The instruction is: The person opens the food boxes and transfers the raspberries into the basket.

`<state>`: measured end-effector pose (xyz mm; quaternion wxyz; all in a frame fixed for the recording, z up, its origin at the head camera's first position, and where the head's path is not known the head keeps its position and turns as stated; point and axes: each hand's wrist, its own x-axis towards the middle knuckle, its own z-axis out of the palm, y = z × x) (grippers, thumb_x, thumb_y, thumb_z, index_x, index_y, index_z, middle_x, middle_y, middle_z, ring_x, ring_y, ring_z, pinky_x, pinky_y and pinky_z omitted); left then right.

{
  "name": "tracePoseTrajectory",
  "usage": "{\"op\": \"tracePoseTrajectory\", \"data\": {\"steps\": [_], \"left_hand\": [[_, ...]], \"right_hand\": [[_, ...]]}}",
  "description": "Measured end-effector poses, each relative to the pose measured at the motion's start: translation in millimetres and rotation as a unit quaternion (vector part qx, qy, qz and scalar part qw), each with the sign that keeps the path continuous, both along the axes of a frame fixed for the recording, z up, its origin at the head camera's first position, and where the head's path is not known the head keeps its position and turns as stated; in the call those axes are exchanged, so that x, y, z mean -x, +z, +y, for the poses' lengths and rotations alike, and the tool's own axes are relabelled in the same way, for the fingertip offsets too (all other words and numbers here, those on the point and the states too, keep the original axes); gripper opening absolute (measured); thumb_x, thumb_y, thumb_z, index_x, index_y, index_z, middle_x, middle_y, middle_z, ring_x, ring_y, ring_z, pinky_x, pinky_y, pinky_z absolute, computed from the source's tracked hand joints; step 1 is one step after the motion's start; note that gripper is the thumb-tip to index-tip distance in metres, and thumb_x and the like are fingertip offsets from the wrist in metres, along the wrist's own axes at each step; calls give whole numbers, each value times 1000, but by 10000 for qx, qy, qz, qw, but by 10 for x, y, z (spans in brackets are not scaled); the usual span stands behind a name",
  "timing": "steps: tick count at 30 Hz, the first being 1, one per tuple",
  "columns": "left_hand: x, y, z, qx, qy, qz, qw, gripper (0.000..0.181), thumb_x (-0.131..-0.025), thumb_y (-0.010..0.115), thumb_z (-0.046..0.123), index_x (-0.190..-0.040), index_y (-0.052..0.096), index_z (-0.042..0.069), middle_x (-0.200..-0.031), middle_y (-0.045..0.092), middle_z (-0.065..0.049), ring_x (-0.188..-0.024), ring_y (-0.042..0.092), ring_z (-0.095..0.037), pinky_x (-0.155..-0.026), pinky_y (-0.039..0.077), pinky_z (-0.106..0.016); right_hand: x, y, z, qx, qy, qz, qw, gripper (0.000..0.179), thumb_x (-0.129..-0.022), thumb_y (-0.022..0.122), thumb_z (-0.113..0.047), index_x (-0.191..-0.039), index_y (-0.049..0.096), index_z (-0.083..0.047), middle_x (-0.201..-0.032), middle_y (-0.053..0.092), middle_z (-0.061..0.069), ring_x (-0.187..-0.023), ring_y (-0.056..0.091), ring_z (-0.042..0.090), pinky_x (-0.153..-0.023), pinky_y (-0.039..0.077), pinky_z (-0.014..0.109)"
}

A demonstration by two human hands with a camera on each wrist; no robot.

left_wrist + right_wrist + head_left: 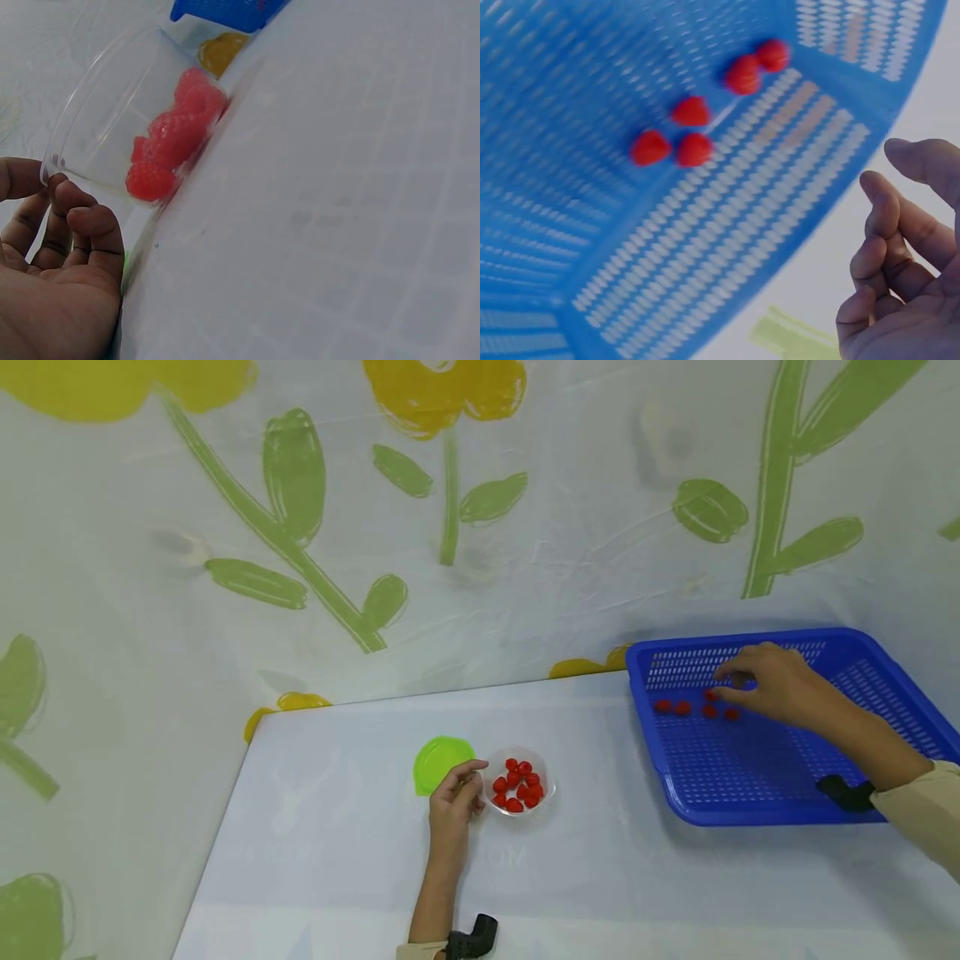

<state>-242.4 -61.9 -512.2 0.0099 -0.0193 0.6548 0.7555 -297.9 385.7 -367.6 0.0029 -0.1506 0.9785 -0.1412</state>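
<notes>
My left hand (453, 814) pinches the near-left rim of a clear plastic bowl (101, 97) between thumb and fingertips. Several red raspberries (513, 779) lie in the bottom of this bowl, which stands on the white table. Over the back part of a blue plastic basket (678, 806), my right hand (780, 685) hovers with thumb and index finger apart and nothing between them. Below its fingertips, several more raspberries (693, 150) lie on the basket floor along the back wall.
A bright green lid (438, 760) lies on the table (337, 843) just left of the bowl, partly behind the left hand. Behind the table's back edge hangs a pale cloth (480, 618) with flower prints. The basket's slotted walls rise around the right hand.
</notes>
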Motion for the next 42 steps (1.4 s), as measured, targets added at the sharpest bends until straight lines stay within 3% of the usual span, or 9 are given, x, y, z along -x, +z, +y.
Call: {"op": "tracePoseTrajectory", "data": {"steps": [7, 14, 18, 23, 34, 42], "left_hand": [[5, -6, -25, -70, -51, -19, 10000, 22, -99, 59, 14, -116, 70, 8, -92, 53, -9, -69, 50, -17, -62, 47, -22], [24, 37, -27, -93, -87, 22, 9999, 23, -98, 59, 15, -117, 70, 8, -91, 54, -8, -69, 51, -17, -62, 47, -23], [51, 69, -43, -16, -80, 68, 9999, 22, -98, 58, 16, -116, 70, 11, -91, 54, -8, -69, 51, -17, -62, 47, -23], [51, 65, -44, 102, -50, 9, 9999, 22, -97, 58, 15, -114, 71, 15, -92, 54, -8, -69, 52, -17, -62, 48, -23], [-105, -41, -22, 130, -43, -168, 9998, 22, -97, 58, 16, -115, 71, 12, -91, 54, -9, -69, 52, -17, -62, 48, -23], [-55, 20, -32, -92, -26, -33, 9999, 21, -97, 59, 13, -114, 71, 8, -87, 55, -8, -67, 50, -16, -60, 46, -22]], "right_hand": [[-131, 167, -390, 204, 294, 529, 9980, 20, -83, 80, -15, -101, 77, -8, -82, 60, -4, -90, 55, 30, -76, 36, 51], [-192, 260, -811, 419, 859, 1172, 9885, 20, -77, 85, -12, -95, 78, -13, -80, 58, -10, -84, 52, 22, -73, 31, 41], [-196, 278, -1045, 497, 1122, 1391, 9826, 19, -78, 84, -11, -95, 77, -14, -76, 49, -10, -77, 44, 16, -71, 29, 38], [-245, 228, -1332, 650, 1359, 1392, 9787, 18, -77, 85, -11, -94, 77, -13, -77, 51, -9, -76, 43, 13, -68, 30, 36], [-378, -35, -1823, 562, 1657, 1129, 9781, 19, -77, 86, -19, -94, 76, -18, -79, 53, -11, -82, 49, 11, -70, 37, 32], [-378, -92, -2091, 359, 1576, 835, 9833, 20, -78, 85, -24, -97, 77, -19, -80, 55, -11, -84, 49, 10, -74, 39, 34]]}}
